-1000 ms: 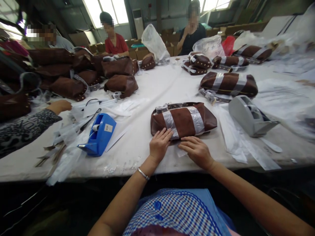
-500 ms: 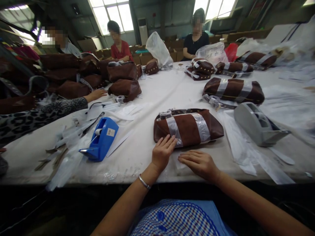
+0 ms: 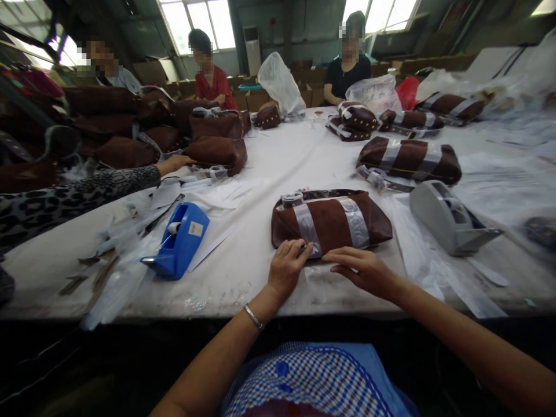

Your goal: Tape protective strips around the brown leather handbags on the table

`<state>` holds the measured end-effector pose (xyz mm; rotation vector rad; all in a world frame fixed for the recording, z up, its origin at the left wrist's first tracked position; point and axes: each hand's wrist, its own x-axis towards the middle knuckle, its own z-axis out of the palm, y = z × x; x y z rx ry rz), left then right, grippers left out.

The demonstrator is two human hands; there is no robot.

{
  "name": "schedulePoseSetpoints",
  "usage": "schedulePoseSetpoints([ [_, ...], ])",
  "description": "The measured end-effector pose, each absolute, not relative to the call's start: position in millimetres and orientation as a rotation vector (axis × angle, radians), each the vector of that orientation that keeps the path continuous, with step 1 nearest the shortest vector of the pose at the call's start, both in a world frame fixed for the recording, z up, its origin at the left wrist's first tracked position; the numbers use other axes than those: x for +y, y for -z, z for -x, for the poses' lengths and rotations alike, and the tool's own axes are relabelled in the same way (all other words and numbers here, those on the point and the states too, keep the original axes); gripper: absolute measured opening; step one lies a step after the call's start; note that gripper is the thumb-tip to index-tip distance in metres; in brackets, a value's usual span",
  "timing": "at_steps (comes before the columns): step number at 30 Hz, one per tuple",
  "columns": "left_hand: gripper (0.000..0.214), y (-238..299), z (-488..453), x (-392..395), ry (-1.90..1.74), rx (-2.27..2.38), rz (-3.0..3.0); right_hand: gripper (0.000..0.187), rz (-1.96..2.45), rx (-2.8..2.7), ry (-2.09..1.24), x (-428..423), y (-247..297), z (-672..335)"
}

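A brown suede bag (image 3: 330, 219) wrapped with two clear plastic bands lies on the white table (image 3: 278, 156) in front of me. My left hand (image 3: 287, 267) rests at the bag's near edge, fingers curled and pinching the end of the left plastic band. My right hand (image 3: 364, 269) lies beside it, fingers stretched flat on a clear plastic strip (image 3: 317, 273) at the bag's near edge. A silver bangle (image 3: 253, 317) sits on my left wrist.
A blue tape dispenser (image 3: 178, 238) stands to the left, a grey one (image 3: 447, 218) to the right. More wrapped brown bags (image 3: 408, 158) and unwrapped ones (image 3: 215, 152) lie further back. A person's patterned sleeve (image 3: 69, 194) reaches in from the left; other people sit at the far side.
My left fingers have curled from flat into a pinch on the band's end. My right hand slid up against the bag's edge. The person's arm at left reached further across.
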<state>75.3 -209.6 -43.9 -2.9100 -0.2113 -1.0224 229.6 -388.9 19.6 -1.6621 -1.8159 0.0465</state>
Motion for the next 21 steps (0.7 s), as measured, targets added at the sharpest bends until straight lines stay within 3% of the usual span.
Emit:
schedulePoseSetpoints([
  [5, 0.042, 44.2, -76.1, -209.2, 1.016, -0.233, 2.956, 0.057, 1.696, -2.176, -0.141, -407.2, 12.2, -213.9],
  [8, 0.042, 43.0, -76.2, -208.2, 1.01, -0.236, 2.97, 0.046, 1.649, -2.191, -0.136, -397.6, 23.0, -208.8],
  [13, 0.043, 37.7, -76.5, -204.7, 0.994, -0.207, 3.007, 0.025, 1.611, -2.245, 0.151, -373.1, 31.9, -211.7],
  [18, 0.045, 31.4, -74.7, -208.5, 1.088, -0.189, 2.953, 0.018, 1.628, -2.171, 0.425, -371.6, 30.9, -198.4],
  [21, 0.042, 38.9, -77.7, -210.3, 1.278, -0.222, 2.888, 0.022, 1.707, -1.945, 0.403, -373.9, 43.1, -186.8],
])
